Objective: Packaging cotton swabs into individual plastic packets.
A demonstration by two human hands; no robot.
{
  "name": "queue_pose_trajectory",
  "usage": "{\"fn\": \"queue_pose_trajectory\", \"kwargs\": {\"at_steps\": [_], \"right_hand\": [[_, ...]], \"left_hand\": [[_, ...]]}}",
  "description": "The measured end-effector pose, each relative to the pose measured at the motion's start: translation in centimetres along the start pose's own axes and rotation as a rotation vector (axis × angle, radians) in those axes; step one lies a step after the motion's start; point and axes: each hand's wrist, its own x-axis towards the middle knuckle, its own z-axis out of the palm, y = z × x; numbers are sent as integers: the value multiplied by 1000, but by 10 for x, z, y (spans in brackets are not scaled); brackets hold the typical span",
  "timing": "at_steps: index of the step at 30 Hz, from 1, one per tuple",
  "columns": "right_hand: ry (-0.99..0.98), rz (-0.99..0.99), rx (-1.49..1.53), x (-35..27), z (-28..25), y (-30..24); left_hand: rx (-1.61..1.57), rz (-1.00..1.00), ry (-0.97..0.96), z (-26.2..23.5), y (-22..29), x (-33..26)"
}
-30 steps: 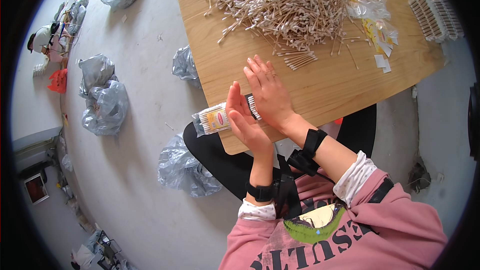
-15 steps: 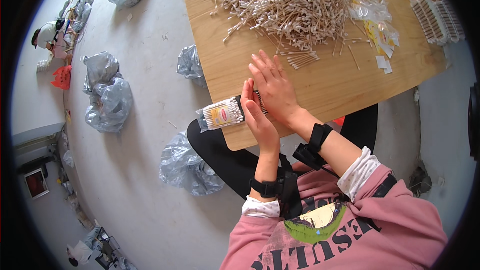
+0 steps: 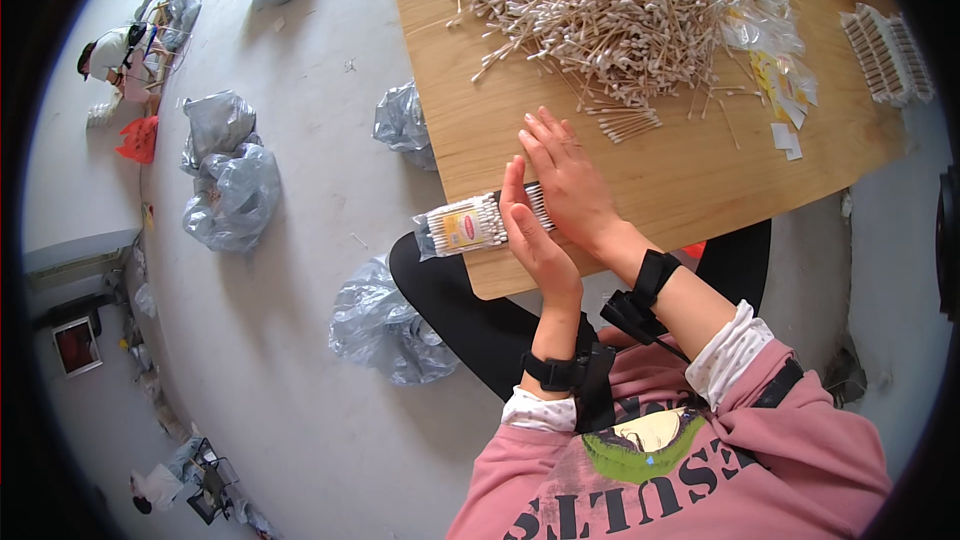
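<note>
Wooden table (image 3: 680,190) used as ref. Both hands are held over its near-L corner. L hand (image 3: 538,245) is kept open, set on edge, fingers straight + together, palm turned R. R hand (image 3: 572,188) is likewise open, fingers extended and slightly fanned, slanted across just R of it, palm turned in. A short row of swabs (image 3: 541,206) is seen btwn the two — whether it's actually pinched there can't be told, contact side hidden.

Clear swab packet (image 3: 462,227) w/ yellow label is laid at the table's near-L corner, L end stuck out past the table edge, R end just beside the L fingers. White swab tips are shown at that R end.

Big loose swab pile (image 3: 600,15) is heaped on the far half of the table; small flat bunch (image 3: 630,124) is spread at the pile's near side. Clear plastic bags (image 3: 755,25), yellow cards (image 3: 768,75) and white paper slips (image 3: 786,140) are left on the table's R part. Stacked swab packs (image 3: 885,55) are placed by the table's R end.

Grey plastic bags (image 3: 235,195) are scattered on the floor L of the table — red bag (image 3: 138,140) and a bent-over co-worker (image 3: 120,50) are seen farther L.
</note>
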Motion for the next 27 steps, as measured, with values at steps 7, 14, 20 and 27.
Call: {"fn": "queue_pose_trajectory", "kwargs": {"at_steps": [7,14,20,27], "right_hand": [[-19,-14,-131,-2,0,9],[35,-18,-141,7,16,-9],[38,20,-152,11,16,-14],[6,18,-136,14,22,-24]], "left_hand": [[443,123,171,-53,42,31],[1073,-172,51,-108,28,91],[1056,-242,72,-94,12,87],[675,-257,-23,-113,-6,91]]}}
